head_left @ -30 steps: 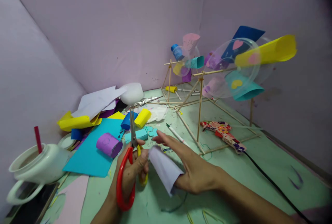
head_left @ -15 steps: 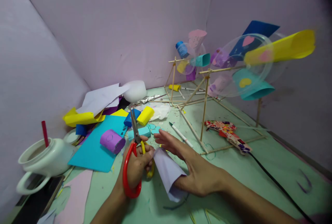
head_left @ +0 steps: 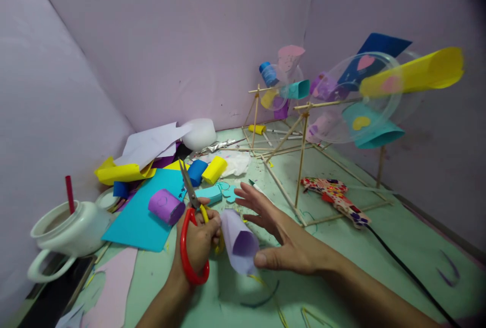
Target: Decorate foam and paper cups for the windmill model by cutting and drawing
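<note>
Scissors (head_left: 193, 232) with one red and one yellow handle rest in my left hand (head_left: 203, 242), blades pointing up and slightly apart. A pale lilac paper cone (head_left: 233, 239) stands out from the fingertips of that same hand, its wide open end toward me. My right hand (head_left: 279, 237) is spread just right of the cone, its thumb at the cone's rim. Left of the scissors lies a purple paper tube (head_left: 166, 206) with a heart drawn on it, on a turquoise sheet (head_left: 140, 227).
Stick frames (head_left: 301, 166) with plastic wheels and coloured paper cups stand at right. Near them lies a flower-patterned glue gun (head_left: 336, 196) with a black cord. A white teapot (head_left: 72, 232) sits at left, below paper sheets (head_left: 148, 140). Blue and yellow tubes (head_left: 214, 169) lie mid-table.
My right thumb has come out of the cone and the hand has opened beside it. The cone has turned so its opening faces me more. The scissors have tilted a little left.
</note>
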`<state>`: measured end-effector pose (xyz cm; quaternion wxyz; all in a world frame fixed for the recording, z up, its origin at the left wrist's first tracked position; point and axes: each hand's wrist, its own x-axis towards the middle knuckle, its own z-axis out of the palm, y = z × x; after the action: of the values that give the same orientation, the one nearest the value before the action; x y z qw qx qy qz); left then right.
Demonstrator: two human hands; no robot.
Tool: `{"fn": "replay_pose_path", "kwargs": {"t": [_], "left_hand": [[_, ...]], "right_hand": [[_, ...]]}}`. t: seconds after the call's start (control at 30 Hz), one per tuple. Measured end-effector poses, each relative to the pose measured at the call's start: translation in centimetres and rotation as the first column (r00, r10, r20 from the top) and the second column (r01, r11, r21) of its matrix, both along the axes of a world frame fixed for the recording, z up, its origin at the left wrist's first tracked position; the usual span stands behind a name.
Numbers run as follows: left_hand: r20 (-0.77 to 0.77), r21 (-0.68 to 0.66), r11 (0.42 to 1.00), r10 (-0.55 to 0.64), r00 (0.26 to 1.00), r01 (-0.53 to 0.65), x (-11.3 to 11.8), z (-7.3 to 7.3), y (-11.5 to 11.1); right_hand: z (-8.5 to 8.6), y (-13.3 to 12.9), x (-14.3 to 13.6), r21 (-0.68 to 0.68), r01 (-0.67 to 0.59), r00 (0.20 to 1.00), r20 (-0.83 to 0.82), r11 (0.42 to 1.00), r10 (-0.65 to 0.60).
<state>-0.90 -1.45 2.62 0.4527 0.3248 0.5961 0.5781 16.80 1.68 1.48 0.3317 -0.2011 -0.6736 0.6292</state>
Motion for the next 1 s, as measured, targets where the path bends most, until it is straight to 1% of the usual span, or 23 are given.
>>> {"fn": "replay_pose_path", "kwargs": {"t": [0.1,0.17,0.2,0.27,0.33,0.4,0.47,0.5,0.53,0.6,0.67,0.7,0.73,0.77,0.83,0.93,1.0], "left_hand": [[-0.011,0.032,0.993,0.114,0.993,-0.114,0.2,0.5,0.2],[0.012,0.038,0.988,0.151,0.988,-0.151,0.5,0.8,0.2],[0.027,0.036,0.988,0.150,0.988,-0.151,0.6,0.8,0.2],[0.047,0.029,0.991,0.128,0.991,-0.130,0.9,0.9,0.0],[0.030,0.037,0.996,0.075,0.997,-0.076,0.9,0.8,-0.1],[-0.025,0.058,0.998,0.022,0.999,-0.021,0.6,0.5,-0.2],[-0.153,0.063,0.998,-0.009,0.988,0.019,-0.1,0.3,-0.4],[-0.258,0.053,0.998,-0.018,0.966,0.033,-0.6,0.1,-0.6],[-0.375,0.035,0.998,-0.035,0.926,0.052,-1.1,-0.1,-0.7],[-0.590,-0.009,0.993,-0.103,0.801,0.121,-1.9,-0.3,-0.9],[-0.689,-0.026,0.975,-0.177,0.702,0.220,-2.4,-0.5,-1.2],[-0.709,-0.015,0.962,-0.203,0.675,0.274,-2.4,-0.5,-1.4],[-0.715,0.006,0.948,-0.219,0.664,0.319,-2.3,-0.5,-1.5],[-0.708,0.035,0.936,-0.224,0.670,0.350,-2.1,-0.5,-1.6],[-0.666,0.083,0.922,-0.231,0.709,0.379,-1.6,-0.6,-1.7],[-0.590,0.121,0.934,-0.204,0.782,0.335,-1.0,-1.4,-1.6],[-0.550,0.138,0.943,-0.182,0.815,0.303,-0.9,-2.1,-1.5]], "right_hand": [[0.1,-0.2,-0.5,-0.166,-0.027,0.999,0.031,0.986,0.032],[0.1,-0.2,-0.8,-0.255,-0.037,0.998,0.033,0.966,0.047],[0.1,-0.1,-1.0,-0.289,-0.042,0.999,0.011,0.956,0.048],[0.1,0.2,-1.1,-0.337,-0.054,0.998,-0.061,0.940,0.035],[0.1,0.5,-1.0,-0.385,-0.046,0.991,-0.132,0.922,-0.005],[0.3,0.7,-0.8,-0.453,-0.020,0.978,-0.194,0.891,-0.077],[0.7,0.9,-0.5,-0.515,0.012,0.943,-0.280,0.857,-0.182],[0.9,0.9,-0.3,-0.533,0.027,0.915,-0.328,0.846,-0.235],[1.1,0.9,-0.2,-0.540,0.045,0.885,-0.368,0.841,-0.284],[1.3,0.8,-0.2,-0.531,0.098,0.835,-0.416,0.841,-0.360],[1.3,0.8,-0.2,-0.505,0.148,0.815,-0.424,0.850,-0.394],[1.2,0.8,-0.3,-0.491,0.167,0.815,-0.420,0.855,-0.400],[1.1,0.8,-0.3,-0.478,0.182,0.818,-0.412,0.859,-0.402],[0.9,0.8,-0.3,-0.464,0.192,0.823,-0.403,0.865,-0.399],[0.6,0.8,-0.3,-0.436,0.205,0.838,-0.384,0.876,-0.387],[0.2,0.8,-0.4,-0.380,0.199,0.871,-0.354,0.903,-0.341],[-0.1,0.7,-0.4,-0.334,0.192,0.895,-0.327,0.923,-0.305]]}}
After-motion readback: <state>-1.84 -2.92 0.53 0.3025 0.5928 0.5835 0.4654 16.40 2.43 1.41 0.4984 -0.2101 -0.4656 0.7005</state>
